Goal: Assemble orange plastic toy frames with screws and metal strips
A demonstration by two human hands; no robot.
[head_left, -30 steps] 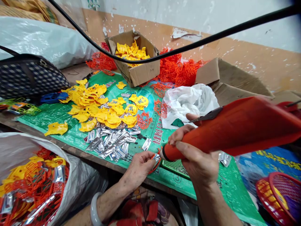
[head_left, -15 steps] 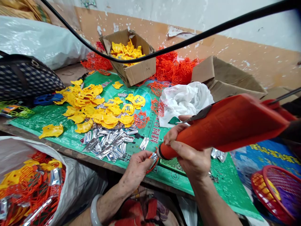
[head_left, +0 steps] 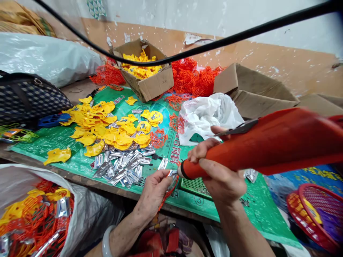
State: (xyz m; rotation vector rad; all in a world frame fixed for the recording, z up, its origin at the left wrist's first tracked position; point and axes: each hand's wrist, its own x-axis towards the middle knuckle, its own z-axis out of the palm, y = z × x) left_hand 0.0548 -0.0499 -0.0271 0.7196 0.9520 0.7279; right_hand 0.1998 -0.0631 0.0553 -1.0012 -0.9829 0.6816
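Note:
My right hand (head_left: pixel 223 182) is wrapped around the front of a bulky red electric screwdriver (head_left: pixel 249 146), with a black lever along its top and a black ring near the nose. The nose points left, against or very close to a small silver plastic part (head_left: pixel 173 173) with orange openwork plastic at it. Thumb and fingers of my left hand (head_left: pixel 152 194) pinch this part at the table's front edge. The screwdriver's tip is hidden at the contact. Just left lies a pile of loose silver parts (head_left: pixel 124 166), with yellow plastic shells (head_left: pixel 103 125) behind it.
A green perforated basket (head_left: pixel 194 186) sits under the screwdriver. Behind are a carton of yellow shells (head_left: pixel 155 85), orange openwork pieces (head_left: pixel 195 78), a white cloth bag (head_left: pixel 209 112) and another carton (head_left: pixel 262 94). A filled sack (head_left: pixel 83 210) stands front left; a red basket (head_left: pixel 302 214) right. A black cable (head_left: pixel 209 50) crosses above.
The view has shifted slightly. The screwdriver's rear has swung a little right and down, its nose staying at the held part. Both hands keep their grips.

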